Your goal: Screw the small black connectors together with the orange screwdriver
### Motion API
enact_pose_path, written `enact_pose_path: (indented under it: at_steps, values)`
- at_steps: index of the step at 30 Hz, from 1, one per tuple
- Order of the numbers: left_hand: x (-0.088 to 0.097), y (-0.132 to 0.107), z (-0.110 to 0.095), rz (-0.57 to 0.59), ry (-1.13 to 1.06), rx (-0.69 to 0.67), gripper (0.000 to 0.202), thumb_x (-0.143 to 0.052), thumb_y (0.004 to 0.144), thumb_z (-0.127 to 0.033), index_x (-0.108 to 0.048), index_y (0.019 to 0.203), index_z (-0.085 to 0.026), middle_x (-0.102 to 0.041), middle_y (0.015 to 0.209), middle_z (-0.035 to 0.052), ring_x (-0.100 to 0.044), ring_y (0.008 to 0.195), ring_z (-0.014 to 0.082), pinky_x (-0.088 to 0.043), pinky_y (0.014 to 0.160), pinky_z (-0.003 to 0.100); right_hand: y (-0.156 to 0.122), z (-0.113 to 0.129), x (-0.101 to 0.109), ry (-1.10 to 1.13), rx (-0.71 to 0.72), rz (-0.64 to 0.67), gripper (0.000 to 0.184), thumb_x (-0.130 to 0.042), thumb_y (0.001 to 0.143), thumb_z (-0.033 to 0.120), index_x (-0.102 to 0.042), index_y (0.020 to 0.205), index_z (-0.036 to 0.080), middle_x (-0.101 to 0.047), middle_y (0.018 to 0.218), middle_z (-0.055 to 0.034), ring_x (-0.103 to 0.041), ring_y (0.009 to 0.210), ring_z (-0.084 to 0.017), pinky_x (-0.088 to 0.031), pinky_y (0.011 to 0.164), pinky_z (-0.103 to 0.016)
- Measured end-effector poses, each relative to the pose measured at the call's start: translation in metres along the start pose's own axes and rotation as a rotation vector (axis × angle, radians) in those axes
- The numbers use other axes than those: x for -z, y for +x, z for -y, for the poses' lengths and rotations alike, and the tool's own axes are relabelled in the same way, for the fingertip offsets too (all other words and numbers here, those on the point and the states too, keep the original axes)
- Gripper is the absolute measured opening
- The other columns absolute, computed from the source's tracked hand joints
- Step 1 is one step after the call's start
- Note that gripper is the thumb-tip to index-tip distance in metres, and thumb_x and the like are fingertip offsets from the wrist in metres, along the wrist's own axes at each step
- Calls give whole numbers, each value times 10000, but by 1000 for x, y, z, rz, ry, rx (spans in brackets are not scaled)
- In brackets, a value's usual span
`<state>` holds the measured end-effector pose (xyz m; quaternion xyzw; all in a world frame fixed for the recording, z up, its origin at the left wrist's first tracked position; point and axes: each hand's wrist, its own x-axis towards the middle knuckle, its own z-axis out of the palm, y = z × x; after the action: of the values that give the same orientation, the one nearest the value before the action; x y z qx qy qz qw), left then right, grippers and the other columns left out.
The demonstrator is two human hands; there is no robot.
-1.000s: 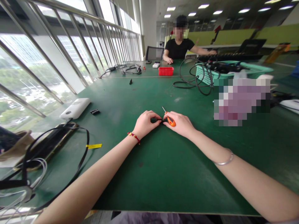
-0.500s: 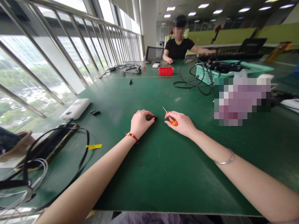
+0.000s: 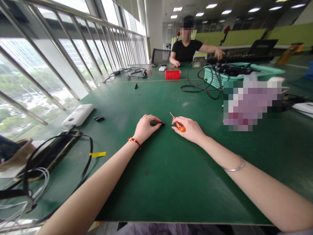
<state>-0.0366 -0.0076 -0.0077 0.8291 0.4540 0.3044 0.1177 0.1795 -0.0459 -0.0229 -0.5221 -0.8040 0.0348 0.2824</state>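
Note:
Near the middle of the green table (image 3: pixel 156 182), my left hand (image 3: pixel 145 128) pinches a small black part (image 3: pixel 162 123) between thumb and fingertips; most of that part is hidden and its kind is unclear. My right hand (image 3: pixel 190 130), a short gap to the right, is closed around a screwdriver (image 3: pixel 180 126) with an orange and black handle. The screwdriver's thin metal shaft points away from me and slightly left, apart from the black part. Left of my left hand lies another small black piece (image 3: pixel 99 118) on the tabletop.
A white device (image 3: pixel 78 115), a dark phone-like slab (image 3: pixel 55 153) and looped cables lie at the left. Farther back are a small black piece (image 3: pixel 136 86), a red bin (image 3: pixel 172 75) and a teal basket (image 3: pixel 212 77) with cables. Across the table sits a person (image 3: pixel 187 50).
My left wrist has shifted slightly left while its fingers keep the black part. My right hand stays nearly still with the screwdriver. The person opposite has raised the hand near the basket.

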Motion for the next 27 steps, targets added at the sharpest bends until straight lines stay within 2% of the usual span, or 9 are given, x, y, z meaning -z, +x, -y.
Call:
enact_pose_path:
  at_steps: [5,15,21,27]
  values:
    - [-6,4,-5,43,-18,-94,152,-615,799,-297,-730,847,-211,-710,888,23,-583,867,196,-457,835,334,0,2,0,2,-17,-11,132,-555,815,308,-598,922,242,-661,975,-4,-600,749,-152,-385,592,-245]
    - [-7,4,-3,9,-34,-78,145,-631,788,-307,-727,844,-215,-687,916,28,-585,889,191,-458,860,332,1,2,0,-2,-16,-12,138,-555,812,311,-604,924,247,-662,971,0,-599,744,-151,-384,589,-246]
    - [1,-1,-17,-45,117,-124,129,-611,780,-276,-712,826,-210,-691,917,25,-576,879,198,-444,830,334,0,2,1,9,-10,-14,133,-551,815,305,-604,922,247,-660,955,-8,-592,733,-151,-385,588,-249]
    - [-4,-8,-28,39,159,-140,107,-605,770,-248,-705,797,-218,-705,970,9,-586,926,200,-432,861,338,0,1,1,17,-7,-19,122,-558,810,298,-606,909,247,-658,957,-13,-592,737,-152,-389,593,-249]
